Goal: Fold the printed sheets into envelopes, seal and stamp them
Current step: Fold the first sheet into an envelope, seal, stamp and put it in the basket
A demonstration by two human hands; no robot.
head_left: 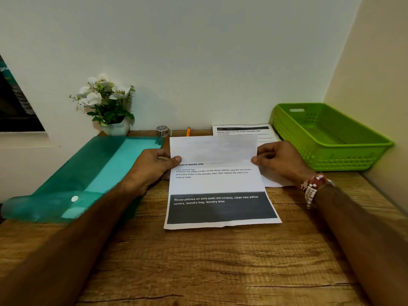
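Note:
A printed sheet (217,184) lies on the wooden desk (198,261), with a dark band of white text near its front edge. Its far part is folded over toward me, blank side up. My left hand (152,167) pinches the left corner of that folded flap between thumb and fingers. My right hand (280,161), with a beaded bracelet at the wrist, pinches the flap's right corner. Another printed sheet (242,130) lies behind, partly hidden by the flap and my right hand.
A teal plastic folder (88,173) with a snap button lies at the left. A green plastic basket (326,138) stands at the right by the wall. A tape roll (162,130), an orange pen (188,131) and a potted flower (108,107) stand along the back wall.

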